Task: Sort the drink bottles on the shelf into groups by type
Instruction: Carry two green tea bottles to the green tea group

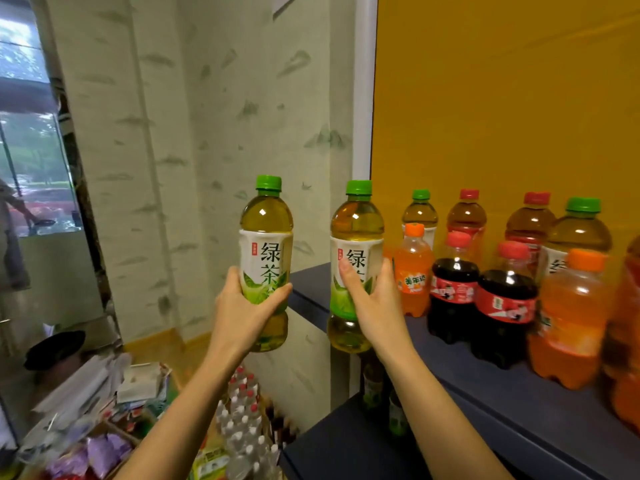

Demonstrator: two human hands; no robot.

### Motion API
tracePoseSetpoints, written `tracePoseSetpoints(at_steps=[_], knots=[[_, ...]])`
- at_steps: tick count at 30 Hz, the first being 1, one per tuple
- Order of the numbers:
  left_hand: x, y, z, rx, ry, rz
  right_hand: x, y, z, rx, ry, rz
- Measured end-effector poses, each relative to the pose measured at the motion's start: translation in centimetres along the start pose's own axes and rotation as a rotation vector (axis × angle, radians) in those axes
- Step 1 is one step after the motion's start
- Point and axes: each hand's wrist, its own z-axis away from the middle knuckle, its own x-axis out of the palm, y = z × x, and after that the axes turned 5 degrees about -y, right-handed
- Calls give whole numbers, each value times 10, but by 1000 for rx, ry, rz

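Drink bottles of several kinds stand mixed along a dark shelf (485,386) backed by a yellow panel (502,98), while a person holds two more upright in the air at its left end. The left hand (242,306) grips the left green tea bottle (266,244) round the lower part of its label, fingers and thumb curled about it, out past the shelf's left end and in front of bamboo-print wallpaper (173,133). The right hand (374,299) is wrapped round the right green tea bottle (356,237) at about the same height, thumb lying across the label. This bottle is held before the shelf's left front edge, its base hanging below the shelf top. Both have green caps and pale labels.

On the shelf, a small orange soda bottle (413,268) stands nearest the left end, with a green-capped tea bottle (420,211) behind it at the back edge. To its right two cola bottles (453,289) stand side by side, and two red-capped tea bottles (467,216) stand behind them. Farther right a larger orange soda bottle (568,323) sits near the front edge, another green tea bottle (578,230) just behind it. A lower shelf (339,445) shows beneath, and clear capped bottles (242,410) are massed below the left end
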Motion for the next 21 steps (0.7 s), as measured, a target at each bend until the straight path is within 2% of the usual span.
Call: tracePoseSetpoints(at_steps=[9,21], knots=[[20,-67,-121,42,-133,13,57,49,-52,-11,37,140],[95,-106,-228,125,-526,104,85,93,-99,35,350,331]])
